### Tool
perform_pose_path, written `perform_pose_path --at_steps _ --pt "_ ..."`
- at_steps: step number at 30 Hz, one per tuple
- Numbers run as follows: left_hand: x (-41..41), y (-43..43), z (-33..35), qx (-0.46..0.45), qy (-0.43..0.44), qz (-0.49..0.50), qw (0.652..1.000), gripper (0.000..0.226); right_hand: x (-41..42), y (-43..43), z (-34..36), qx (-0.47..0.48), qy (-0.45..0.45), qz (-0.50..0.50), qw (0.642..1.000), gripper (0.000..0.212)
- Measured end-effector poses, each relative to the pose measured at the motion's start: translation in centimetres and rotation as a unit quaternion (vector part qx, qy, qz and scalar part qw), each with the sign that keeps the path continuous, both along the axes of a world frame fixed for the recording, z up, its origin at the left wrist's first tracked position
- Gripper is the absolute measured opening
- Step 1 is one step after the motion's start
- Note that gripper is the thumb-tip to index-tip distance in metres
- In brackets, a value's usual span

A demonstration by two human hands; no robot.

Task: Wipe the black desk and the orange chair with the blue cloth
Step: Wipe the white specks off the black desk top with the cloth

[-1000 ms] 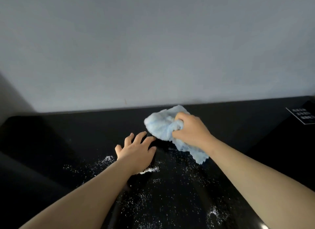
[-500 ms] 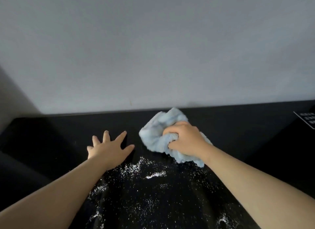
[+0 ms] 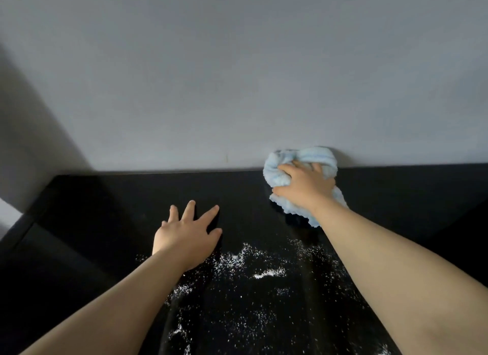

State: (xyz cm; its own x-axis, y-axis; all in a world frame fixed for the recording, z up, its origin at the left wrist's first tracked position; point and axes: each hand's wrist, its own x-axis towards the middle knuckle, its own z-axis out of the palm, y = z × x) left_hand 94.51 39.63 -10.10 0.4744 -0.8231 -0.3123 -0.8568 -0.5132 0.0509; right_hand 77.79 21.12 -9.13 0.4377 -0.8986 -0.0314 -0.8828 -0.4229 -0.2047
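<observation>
white crumbs (image 3: 264, 272), maybe powder, lie on the near part of the black desk (image 3: 118, 209). the left hand (image 3: 187, 238) rests flat, fingers spread. the right hand (image 3: 303, 188) grips the blue cloth (image 3: 280, 169), which has slid back to the wall (image 3: 237, 77). the crumbs still need wiping.

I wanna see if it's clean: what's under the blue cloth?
The black desk, by the wall. White powder lies nearer, but the cloth and right hand cover that spot, so any beneath is hidden.
</observation>
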Motion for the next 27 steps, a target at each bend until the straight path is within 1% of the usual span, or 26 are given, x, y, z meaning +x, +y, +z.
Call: perform_pose_path --at_steps 2,3,4,6,7,8,9,10,11,12,13,14,15,16,18,20,22,23,24,25,26,27 --pt "0.1 0.2 0.1 -0.009 0.009 0.002 1.0 0.051 0.8 2.0 0.1 -0.034 -0.011 0.05 0.998 0.023" --pt "0.1 0.3 0.2 -0.012 0.013 -0.005 1.0 0.05 0.9 3.0 0.0 -0.023 -0.028 0.076 0.996 0.017" --pt "0.2 0.4 0.3 -0.015 0.016 -0.011 1.0 0.049 0.8 4.0 0.1 0.001 -0.044 0.107 0.993 0.011" --pt "0.8 1.0 0.5 -0.011 0.035 -0.023 0.999 0.049 0.1 5.5 0.9 0.114 -0.078 0.156 0.978 0.008" --pt "1.2 1.2 0.7 0.004 0.049 -0.047 0.998 0.049 -0.4 5.8 1.6 0.164 -0.112 0.157 0.968 0.008" --pt "1.8 1.5 0.9 0.021 0.067 -0.079 0.994 0.049 -0.8 5.6 2.2 0.167 -0.154 0.142 0.963 0.009" --pt "2.5 1.8 1.1 0.019 0.091 -0.097 0.991 0.049 -1.2 5.0 2.6 0.129 -0.193 0.111 0.966 0.011" --pt "3.3 2.2 1.3 -0.004 0.108 -0.087 0.99 0.05 -1.6 4.0 2.7 0.066 -0.207 0.069 0.974 0.013" --pt "4.2 2.8 1.3 -0.037 0.101 -0.055 0.993 0.052 -2.0 2.9 2.6 0.018 -0.18 0.021 0.983 0.018" --pt "5.1 3.5 1.1 -0.068 0.071 -0.016 0.995 0.054 -2.2 2.0 2.3 0.007 -0.121 -0.017 0.993 0.03" --pt "5.9 4.2 0.8 -0.077 0.038 0.026 0.996 0.055 -2.1 1.3 1.8 0.032 -0.053 -0.039 0.997 0.046" --pt "6.6 5.0 0.3 -0.068 0.022 0.071 0.995 0.057 -1.7 1.0 1.1 0.061 -0.012 -0.049 0.997 0.059" --pt "7.0 5.6 -0.3 -0.054 0.024 0.111 0.992 0.057 -1.2 0.9 0.5 0.072 0.002 -0.055 0.996 0.066" --pt "7.0 6.0 -0.9 -0.046 0.027 0.137 0.989 0.056 -0.5 1.2 0.1 0.062 0.005 -0.05 0.997 0.066" --pt "6.6 6.6 -2.2 -0.067 0.004 0.15 0.986 0.055 1.6 2.0 -0.3 0.004 -0.003 -0.025 1.0 0.055" --pt "6.4 6.8 -2.8 -0.104 -0.023 0.146 0.983 0.054 4.1 3.6 -0.1 -0.053 -0.002 0.0 0.999 0.035" --pt "6.4 6.8 -3.1 -0.121 -0.03 0.15 0.981 0.054 6.4 5.9 -0.1 -0.058 -0.031 0.053 0.996 0.016" --pt "6.4 6.9 -3.2 -0.125 -0.033 0.15 0.98 0.054 7.2 7.1 -0.3 -0.047 -0.05 0.095 0.993 0.009" --pt "6.3 6.9 -3.2 -0.128 -0.035 0.149 0.98 0.054 7.6 8.2 -0.4 -0.013 -0.066 0.139 0.988 0.007" --pt "6.3 7.0 -3.2 -0.132 -0.035 0.147 0.98 0.054 7.6 8.9 -0.1 0.044 -0.09 0.17 0.98 0.008" --pt "6.3 7.1 -3.2 -0.142 -0.034 0.146 0.978 0.053 7.5 9.2 0.4 0.106 -0.133 0.174 0.97 0.01" --pt "6.3 7.1 -3.2 -0.157 -0.031 0.146 0.976 0.052 7.3 8.9 0.9 0.137 -0.181 0.154 0.962 0.014"
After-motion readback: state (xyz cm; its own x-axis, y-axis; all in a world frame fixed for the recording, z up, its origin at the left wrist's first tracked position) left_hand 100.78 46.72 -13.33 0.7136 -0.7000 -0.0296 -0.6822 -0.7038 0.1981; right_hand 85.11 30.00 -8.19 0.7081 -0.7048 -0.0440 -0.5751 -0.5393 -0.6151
